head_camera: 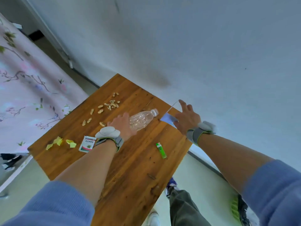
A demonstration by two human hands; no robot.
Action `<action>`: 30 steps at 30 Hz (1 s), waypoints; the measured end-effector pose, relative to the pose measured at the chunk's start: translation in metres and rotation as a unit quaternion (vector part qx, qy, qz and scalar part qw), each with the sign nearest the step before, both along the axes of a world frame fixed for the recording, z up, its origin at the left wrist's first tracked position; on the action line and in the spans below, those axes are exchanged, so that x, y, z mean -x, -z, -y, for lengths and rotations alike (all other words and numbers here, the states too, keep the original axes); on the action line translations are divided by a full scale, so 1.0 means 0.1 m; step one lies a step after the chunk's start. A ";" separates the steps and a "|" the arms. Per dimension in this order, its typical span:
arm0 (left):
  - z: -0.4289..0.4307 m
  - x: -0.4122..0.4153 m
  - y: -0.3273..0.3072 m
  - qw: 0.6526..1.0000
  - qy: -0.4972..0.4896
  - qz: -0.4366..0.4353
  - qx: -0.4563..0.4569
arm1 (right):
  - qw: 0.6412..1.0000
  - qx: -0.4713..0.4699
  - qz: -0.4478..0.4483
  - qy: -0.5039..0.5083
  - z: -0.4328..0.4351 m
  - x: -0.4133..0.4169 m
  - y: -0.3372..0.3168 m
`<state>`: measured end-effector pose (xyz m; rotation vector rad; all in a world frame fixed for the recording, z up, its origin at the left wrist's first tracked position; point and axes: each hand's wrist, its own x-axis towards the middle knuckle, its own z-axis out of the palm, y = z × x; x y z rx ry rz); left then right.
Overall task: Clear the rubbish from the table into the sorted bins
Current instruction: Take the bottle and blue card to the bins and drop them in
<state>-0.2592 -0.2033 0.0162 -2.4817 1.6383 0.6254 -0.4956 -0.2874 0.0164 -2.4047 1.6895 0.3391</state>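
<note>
— Two hands are out over the wooden table (130, 160). What has each got?

— The left hand (123, 123) lies on the base end of the clear plastic bottle (142, 119), which is on its side toward the far right edge; whether the fingers have closed round it cannot be told. The right hand (187, 118), fingers spread, touches a pale blue sheet (169, 117) tilted up at the far right corner; it is not clearly pinched.

— How will the bottle handle?

— Probably light, thin-walled and crushable, apt to roll. Round the body looks the surest hold.

— Anything in it?

— It looks empty, its neck pointing at the far edge. No bins are in view.

— And the rest?

— Peanut shells (105, 108) lie toward the far left edge, yellow paper scraps (61, 142) and a sachet (87, 143) by the left corner, a green lighter (161, 150) near the right edge.
</note>
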 end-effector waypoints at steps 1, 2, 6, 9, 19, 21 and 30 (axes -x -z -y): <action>-0.11 0.04 -0.06 1.000 0.013 0.000 0.011 | 1.000 0.017 0.001 0.003 -0.15 0.10 -0.06; -0.24 0.09 -0.12 0.999 0.029 0.001 0.021 | 1.000 0.027 0.001 0.007 -0.32 0.20 -0.12; -0.67 0.34 -0.43 0.995 0.089 -0.003 0.034 | 0.998 0.043 -0.034 0.027 -1.00 0.57 -0.31; -0.83 0.60 -0.67 0.990 0.137 -0.010 0.033 | 0.995 0.075 -0.048 0.047 -1.42 0.84 -0.46; -1.23 2.29 -1.23 0.953 0.300 -0.014 0.033 | 0.961 0.043 0.053 0.267 -2.77 2.31 -1.07; -1.33 2.70 -1.29 0.941 0.336 -0.017 0.025 | 0.947 0.060 0.067 0.309 -3.08 2.66 -1.13; -2.57 4.96 -1.33 0.893 0.443 -0.079 0.036 | 0.865 0.100 0.068 0.488 -5.06 4.51 -1.20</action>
